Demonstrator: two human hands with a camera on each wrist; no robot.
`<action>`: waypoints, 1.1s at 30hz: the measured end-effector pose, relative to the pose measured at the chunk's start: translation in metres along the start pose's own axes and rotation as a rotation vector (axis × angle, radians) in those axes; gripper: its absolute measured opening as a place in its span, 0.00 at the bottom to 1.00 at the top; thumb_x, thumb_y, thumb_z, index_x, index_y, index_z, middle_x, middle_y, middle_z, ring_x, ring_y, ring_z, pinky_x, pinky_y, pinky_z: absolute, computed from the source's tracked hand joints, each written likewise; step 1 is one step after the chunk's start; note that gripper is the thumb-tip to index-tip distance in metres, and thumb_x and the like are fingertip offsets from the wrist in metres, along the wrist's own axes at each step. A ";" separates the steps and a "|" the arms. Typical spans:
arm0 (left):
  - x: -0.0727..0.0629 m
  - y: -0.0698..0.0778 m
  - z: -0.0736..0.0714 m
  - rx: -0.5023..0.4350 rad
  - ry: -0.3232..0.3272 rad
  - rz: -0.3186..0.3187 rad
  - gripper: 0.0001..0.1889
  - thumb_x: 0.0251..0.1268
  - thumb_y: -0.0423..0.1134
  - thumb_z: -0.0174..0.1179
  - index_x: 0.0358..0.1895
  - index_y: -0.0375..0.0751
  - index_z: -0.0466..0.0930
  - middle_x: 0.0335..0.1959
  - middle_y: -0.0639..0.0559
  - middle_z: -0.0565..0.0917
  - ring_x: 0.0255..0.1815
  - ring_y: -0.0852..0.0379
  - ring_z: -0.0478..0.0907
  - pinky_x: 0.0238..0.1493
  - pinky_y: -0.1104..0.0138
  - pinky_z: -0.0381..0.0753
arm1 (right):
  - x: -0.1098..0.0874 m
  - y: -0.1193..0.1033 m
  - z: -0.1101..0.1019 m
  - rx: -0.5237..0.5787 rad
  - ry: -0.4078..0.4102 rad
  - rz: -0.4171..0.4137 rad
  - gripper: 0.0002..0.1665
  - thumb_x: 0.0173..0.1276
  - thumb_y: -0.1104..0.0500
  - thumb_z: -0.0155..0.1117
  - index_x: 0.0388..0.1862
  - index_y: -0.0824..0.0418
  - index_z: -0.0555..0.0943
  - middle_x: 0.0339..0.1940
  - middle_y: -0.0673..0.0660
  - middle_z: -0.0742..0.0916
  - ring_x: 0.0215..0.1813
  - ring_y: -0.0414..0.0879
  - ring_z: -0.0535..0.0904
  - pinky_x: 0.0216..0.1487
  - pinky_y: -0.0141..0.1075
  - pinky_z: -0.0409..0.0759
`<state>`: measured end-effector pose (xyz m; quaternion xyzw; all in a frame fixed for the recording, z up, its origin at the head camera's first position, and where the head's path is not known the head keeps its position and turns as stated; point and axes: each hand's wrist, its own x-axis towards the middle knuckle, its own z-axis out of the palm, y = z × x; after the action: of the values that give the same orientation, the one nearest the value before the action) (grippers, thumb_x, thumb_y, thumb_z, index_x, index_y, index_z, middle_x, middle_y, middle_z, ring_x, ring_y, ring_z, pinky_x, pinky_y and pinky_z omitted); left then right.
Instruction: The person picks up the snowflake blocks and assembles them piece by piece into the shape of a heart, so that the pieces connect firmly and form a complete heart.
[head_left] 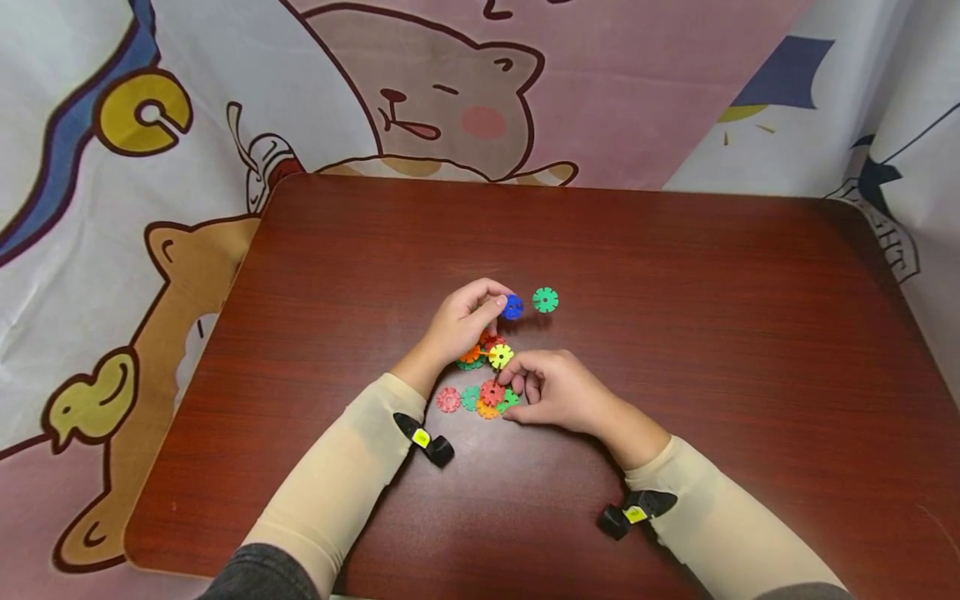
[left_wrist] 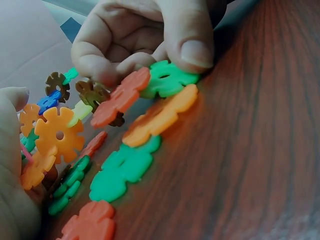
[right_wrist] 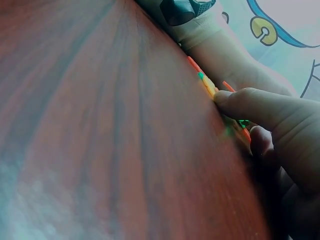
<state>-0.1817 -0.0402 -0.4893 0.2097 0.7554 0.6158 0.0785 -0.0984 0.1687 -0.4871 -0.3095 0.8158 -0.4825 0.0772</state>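
Observation:
My left hand (head_left: pixel 463 321) holds a joined cluster of notched plastic snowflake discs. A blue disc (head_left: pixel 513 307) shows at its fingertips, and a green disc (head_left: pixel 545 300) sticks out at the far end. Orange and yellow discs (head_left: pixel 501 357) hang lower in the cluster; the left wrist view also shows brown discs (left_wrist: pixel 57 87) in it. My right hand (head_left: pixel 558 392) is at the loose discs, fingers curled, pinching a green disc (left_wrist: pixel 170 79) between thumb and fingers. Beside it lie a red disc (head_left: pixel 491 392) and an orange disc (left_wrist: pixel 161 115).
Another green disc (head_left: pixel 471 398) and a pinkish-red disc (head_left: pixel 448 400) lie at the left of the loose row, close to my left forearm. The brown wooden table (head_left: pixel 712 292) extends around both hands. A cartoon-print cloth (head_left: pixel 615 92) hangs behind it.

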 end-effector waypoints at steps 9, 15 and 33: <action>0.001 -0.002 0.000 -0.014 0.002 0.017 0.10 0.82 0.38 0.57 0.53 0.39 0.86 0.21 0.47 0.79 0.23 0.49 0.76 0.28 0.63 0.74 | -0.001 0.000 0.000 0.039 -0.013 0.008 0.21 0.49 0.65 0.89 0.39 0.54 0.88 0.27 0.46 0.84 0.24 0.38 0.79 0.27 0.32 0.80; 0.000 0.000 -0.001 -0.013 0.005 0.011 0.10 0.82 0.38 0.57 0.53 0.39 0.85 0.21 0.46 0.79 0.23 0.48 0.76 0.27 0.63 0.74 | -0.001 0.004 0.000 0.039 -0.009 -0.014 0.19 0.52 0.67 0.85 0.39 0.54 0.86 0.26 0.45 0.84 0.25 0.39 0.80 0.28 0.33 0.81; 0.000 0.000 0.001 -0.142 0.025 0.003 0.21 0.89 0.39 0.43 0.51 0.29 0.84 0.34 0.39 0.80 0.22 0.55 0.71 0.26 0.67 0.74 | -0.002 0.011 0.002 0.133 0.070 -0.130 0.17 0.52 0.74 0.77 0.35 0.56 0.85 0.25 0.48 0.83 0.23 0.47 0.77 0.23 0.30 0.73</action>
<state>-0.1811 -0.0399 -0.4894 0.1972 0.7105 0.6703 0.0828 -0.1004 0.1724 -0.4977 -0.3387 0.7623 -0.5502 0.0377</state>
